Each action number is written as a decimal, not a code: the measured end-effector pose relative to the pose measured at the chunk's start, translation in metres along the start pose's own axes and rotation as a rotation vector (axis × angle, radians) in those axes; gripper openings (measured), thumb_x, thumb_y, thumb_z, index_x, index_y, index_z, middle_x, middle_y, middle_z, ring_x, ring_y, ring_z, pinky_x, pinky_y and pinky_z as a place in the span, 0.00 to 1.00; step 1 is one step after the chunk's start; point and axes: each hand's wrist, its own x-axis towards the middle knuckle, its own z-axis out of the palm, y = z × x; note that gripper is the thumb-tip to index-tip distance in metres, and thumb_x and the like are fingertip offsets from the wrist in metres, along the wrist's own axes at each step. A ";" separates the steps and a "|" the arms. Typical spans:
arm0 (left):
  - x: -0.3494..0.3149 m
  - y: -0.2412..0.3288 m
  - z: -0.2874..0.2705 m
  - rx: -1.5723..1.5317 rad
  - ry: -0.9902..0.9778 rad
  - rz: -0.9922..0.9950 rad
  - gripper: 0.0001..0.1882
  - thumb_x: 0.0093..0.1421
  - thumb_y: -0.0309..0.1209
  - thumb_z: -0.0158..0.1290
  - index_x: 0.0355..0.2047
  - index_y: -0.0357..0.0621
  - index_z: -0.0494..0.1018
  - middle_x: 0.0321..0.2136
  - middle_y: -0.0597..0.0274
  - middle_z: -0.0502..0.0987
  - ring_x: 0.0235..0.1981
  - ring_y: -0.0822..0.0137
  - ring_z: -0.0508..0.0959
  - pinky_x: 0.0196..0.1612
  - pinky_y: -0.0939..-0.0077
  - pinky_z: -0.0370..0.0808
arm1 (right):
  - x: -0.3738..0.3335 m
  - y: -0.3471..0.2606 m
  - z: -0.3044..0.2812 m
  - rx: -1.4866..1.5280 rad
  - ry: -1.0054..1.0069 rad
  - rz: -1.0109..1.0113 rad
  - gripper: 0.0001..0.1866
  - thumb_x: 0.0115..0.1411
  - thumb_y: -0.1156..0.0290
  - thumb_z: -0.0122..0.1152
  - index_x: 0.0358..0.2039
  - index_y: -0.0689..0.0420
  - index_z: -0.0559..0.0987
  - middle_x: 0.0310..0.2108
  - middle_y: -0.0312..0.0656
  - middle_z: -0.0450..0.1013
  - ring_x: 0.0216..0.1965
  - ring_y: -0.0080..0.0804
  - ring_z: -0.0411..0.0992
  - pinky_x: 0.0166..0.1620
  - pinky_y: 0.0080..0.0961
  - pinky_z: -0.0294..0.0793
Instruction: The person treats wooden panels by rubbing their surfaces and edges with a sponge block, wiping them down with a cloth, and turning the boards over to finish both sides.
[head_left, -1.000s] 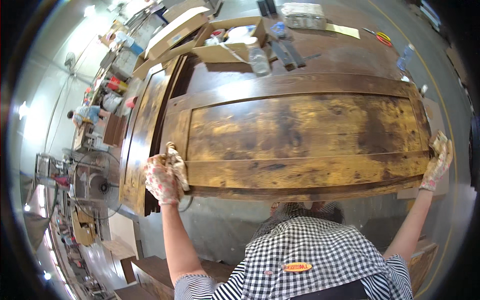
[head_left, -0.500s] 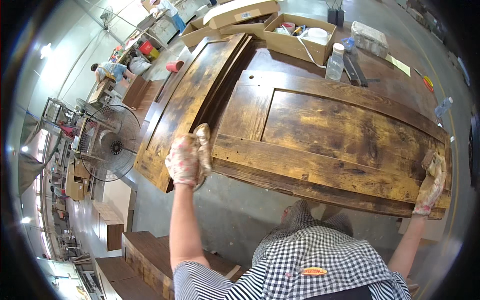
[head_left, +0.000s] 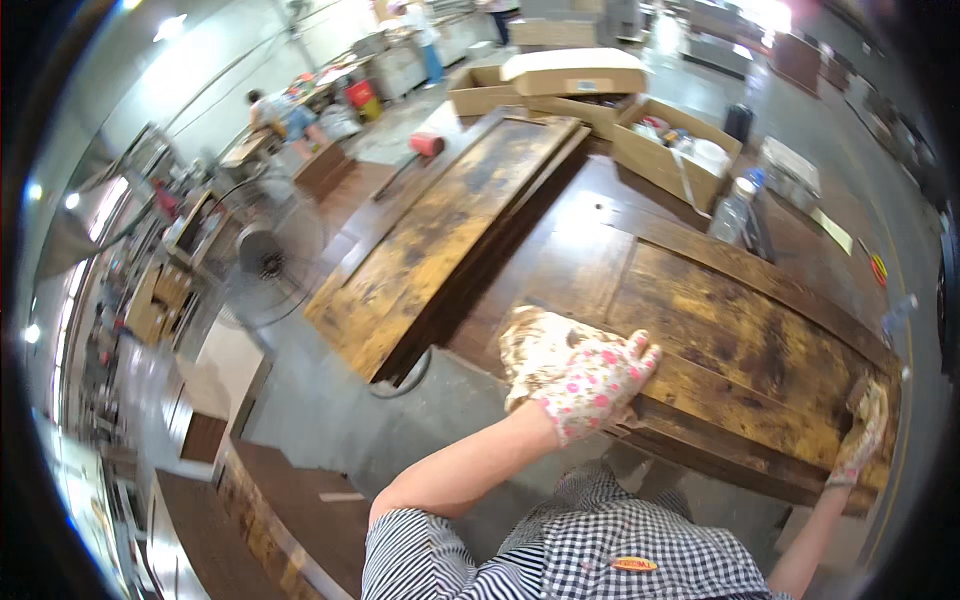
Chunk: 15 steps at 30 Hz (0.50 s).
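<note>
My left hand [head_left: 595, 388], in a white glove with pink flowers, presses a crumpled, brown-stained cloth [head_left: 528, 350] along the near left edge of a wooden panel [head_left: 700, 300]. Its fingers point right over the wood. This panel is mottled yellow-brown with a recessed middle, and lies on a stack of similar boards. At the panel's right end my right hand [head_left: 865, 430], in a stained glove, rests bent round a small brown pad whose kind I cannot make out. Another stack of framed wooden panels [head_left: 450, 240] lies to the left, beyond a dark gap.
Cardboard boxes [head_left: 670, 165], a clear plastic bottle [head_left: 733, 212] and a wrapped block [head_left: 790, 170] stand on the far part of the table. A red-headed mallet [head_left: 427, 145] lies beyond the left stack. A floor fan [head_left: 265, 250] stands left. Two people work farther back.
My left hand has swung right with the cloth, from beside the left stack onto the near panel. The view has shifted; my right hand stays at the panel's right end.
</note>
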 end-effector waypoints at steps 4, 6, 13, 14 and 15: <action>0.000 0.011 0.007 0.081 0.052 -0.008 0.43 0.54 0.32 0.61 0.68 0.35 0.57 0.65 0.33 0.62 0.55 0.46 0.77 0.54 0.58 0.78 | 0.008 0.001 0.003 -0.107 -0.129 -0.084 0.29 0.74 0.56 0.44 0.66 0.64 0.66 0.64 0.45 0.67 0.63 0.36 0.67 0.64 0.33 0.68; 0.000 0.023 0.008 0.097 -0.002 -0.091 0.41 0.55 0.32 0.58 0.68 0.35 0.57 0.64 0.34 0.64 0.53 0.48 0.78 0.50 0.61 0.80 | 0.013 0.005 0.010 -0.122 -0.141 -0.054 0.28 0.74 0.56 0.43 0.66 0.64 0.66 0.63 0.45 0.67 0.62 0.37 0.67 0.63 0.33 0.68; -0.026 0.067 0.021 0.229 0.055 -0.158 0.36 0.57 0.31 0.54 0.66 0.33 0.59 0.58 0.37 0.68 0.49 0.49 0.80 0.47 0.63 0.81 | 0.008 0.033 0.012 0.245 -0.276 0.126 0.27 0.75 0.57 0.41 0.66 0.63 0.66 0.59 0.46 0.69 0.58 0.38 0.69 0.61 0.34 0.70; -0.029 0.072 0.024 0.203 0.035 -0.188 0.37 0.57 0.31 0.55 0.66 0.32 0.59 0.59 0.37 0.68 0.49 0.49 0.80 0.48 0.62 0.80 | 0.010 0.037 0.011 0.332 -0.316 0.165 0.27 0.75 0.57 0.41 0.66 0.63 0.66 0.58 0.46 0.70 0.57 0.38 0.70 0.60 0.34 0.70; -0.032 0.077 0.026 0.169 0.088 -0.201 0.34 0.58 0.29 0.54 0.65 0.37 0.62 0.59 0.37 0.67 0.50 0.49 0.79 0.48 0.64 0.80 | 0.011 0.041 0.009 0.434 -0.368 0.213 0.27 0.75 0.58 0.41 0.66 0.63 0.66 0.57 0.46 0.70 0.57 0.38 0.70 0.60 0.34 0.70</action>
